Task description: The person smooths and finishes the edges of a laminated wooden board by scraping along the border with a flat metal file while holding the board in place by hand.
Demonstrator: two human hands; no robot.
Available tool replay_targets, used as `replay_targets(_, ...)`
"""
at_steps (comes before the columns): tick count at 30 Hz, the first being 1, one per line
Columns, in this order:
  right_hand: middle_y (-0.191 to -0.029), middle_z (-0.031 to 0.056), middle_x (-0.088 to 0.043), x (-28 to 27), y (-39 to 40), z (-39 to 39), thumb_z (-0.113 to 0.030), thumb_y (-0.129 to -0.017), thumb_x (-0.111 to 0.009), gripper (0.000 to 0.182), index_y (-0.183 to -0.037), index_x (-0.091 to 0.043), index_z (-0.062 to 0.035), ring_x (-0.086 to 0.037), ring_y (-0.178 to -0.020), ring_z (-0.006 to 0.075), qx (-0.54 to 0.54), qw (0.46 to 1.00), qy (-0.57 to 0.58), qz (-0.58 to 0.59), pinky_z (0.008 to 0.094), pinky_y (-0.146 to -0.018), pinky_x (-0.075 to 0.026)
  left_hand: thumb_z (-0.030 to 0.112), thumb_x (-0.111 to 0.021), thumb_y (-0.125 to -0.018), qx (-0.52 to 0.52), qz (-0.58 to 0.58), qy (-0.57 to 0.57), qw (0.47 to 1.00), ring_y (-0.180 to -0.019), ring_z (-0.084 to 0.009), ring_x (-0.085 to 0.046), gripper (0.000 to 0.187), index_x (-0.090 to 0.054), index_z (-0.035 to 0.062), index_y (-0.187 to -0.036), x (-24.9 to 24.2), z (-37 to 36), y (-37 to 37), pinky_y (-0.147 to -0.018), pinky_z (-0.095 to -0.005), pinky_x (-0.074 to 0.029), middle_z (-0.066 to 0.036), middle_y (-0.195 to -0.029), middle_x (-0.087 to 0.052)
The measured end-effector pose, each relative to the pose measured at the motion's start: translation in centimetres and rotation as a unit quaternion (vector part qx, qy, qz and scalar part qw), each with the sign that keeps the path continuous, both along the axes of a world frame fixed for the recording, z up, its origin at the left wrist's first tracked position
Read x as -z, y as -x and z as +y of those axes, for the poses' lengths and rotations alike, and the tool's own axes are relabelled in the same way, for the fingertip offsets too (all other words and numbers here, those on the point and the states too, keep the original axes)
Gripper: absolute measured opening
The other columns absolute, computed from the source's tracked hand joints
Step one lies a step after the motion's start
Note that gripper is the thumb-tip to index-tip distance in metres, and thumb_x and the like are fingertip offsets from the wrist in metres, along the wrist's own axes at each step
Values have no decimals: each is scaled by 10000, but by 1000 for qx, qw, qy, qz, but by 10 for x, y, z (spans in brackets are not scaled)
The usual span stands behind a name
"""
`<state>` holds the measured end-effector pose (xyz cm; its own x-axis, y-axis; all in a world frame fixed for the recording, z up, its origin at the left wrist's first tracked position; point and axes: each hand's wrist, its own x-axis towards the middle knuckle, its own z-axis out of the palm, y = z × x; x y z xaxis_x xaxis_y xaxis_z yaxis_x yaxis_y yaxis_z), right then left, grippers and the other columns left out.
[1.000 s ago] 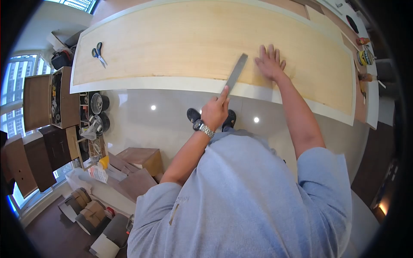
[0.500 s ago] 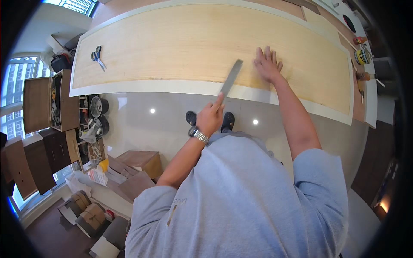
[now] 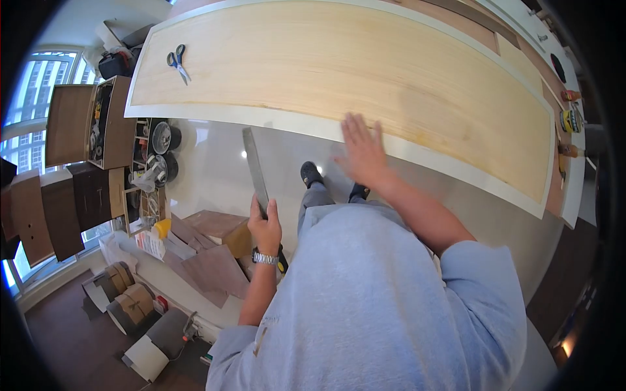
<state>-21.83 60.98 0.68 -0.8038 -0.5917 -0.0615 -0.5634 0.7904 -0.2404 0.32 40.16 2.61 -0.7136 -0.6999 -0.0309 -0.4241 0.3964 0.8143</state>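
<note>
My left hand, with a watch at the wrist, is wrapped round the dark handle end of a long flat grey file. The file points up and away over the floor, apart from the panel. Fingers spread, my right hand is at the near white edge of a long wooden panel; its fingertips lie over the border and its thumb is blurred. Scissors with dark handles rest at the panel's left end.
At the right stand small bottles and a yellow-labelled can. Buckets, an open tool cabinet and stacked wooden boards are on the left. Rolls lie at lower left.
My left hand and the file have moved left and back, off the panel. The right hand has come from the panel's middle to its near edge. The view has shifted.
</note>
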Motion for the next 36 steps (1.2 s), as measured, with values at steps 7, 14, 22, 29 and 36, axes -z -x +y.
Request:
replay_targets(7, -1655, 280, -180, 24, -29, -114, -403, -931, -670, 842, -1548, -320, 52, -117, -1565, 397, -119, 993, -10, 17, 550, -1266, -86, 146, -675, -982, -33, -27, -34, 998, -897, -166, -646, 442, -572, -104, -1333, -5, -18, -43, -822, -326, -536, -161, -1057, -711)
replay_targets(14, -1619, 166, -353, 26, -48, -178, -269, -916, -670, 665, -1480, -446, 1, -270, -1535, 318, -322, 933, 124, -101, 532, -1248, -209, 159, -684, -978, -28, -52, -58, 997, -946, -172, -656, 506, -534, -141, -1357, 1, -69, -40, -852, -315, -534, -190, -1104, -712)
replay_targets(22, -1639, 155, -323, 9, -26, -82, -231, -915, -653, 652, -1494, -446, -15, -269, -1533, 313, -199, 980, 26, 6, 522, -1240, -222, 187, -711, -956, 95, -74, -83, 989, -798, -167, -667, 563, -519, -36, -1436, -1, -93, 13, -755, -326, -549, -179, -1010, -745)
replay_targets(29, -1599, 174, -375, 2, -41, -76, -253, -908, -673, 605, -1433, -511, 0, -310, -1507, 329, -114, 990, 81, -14, 518, -1225, -248, 228, -734, -933, 203, -47, -1, 978, -721, -235, -687, 578, -547, 85, -1461, 17, -91, 38, -682, -348, -543, -187, -930, -729)
replay_targets(36, -1336, 162, -638, -4, -2, -21, -258, -895, -683, 477, -1313, -632, -32, -557, -1304, 319, -86, 983, 157, 51, 509, -1168, -351, 278, -712, -946, 303, -47, 100, 947, -698, -316, -658, 534, -570, 230, -1459, 38, -89, 47, -636, -417, -538, -133, -825, -688)
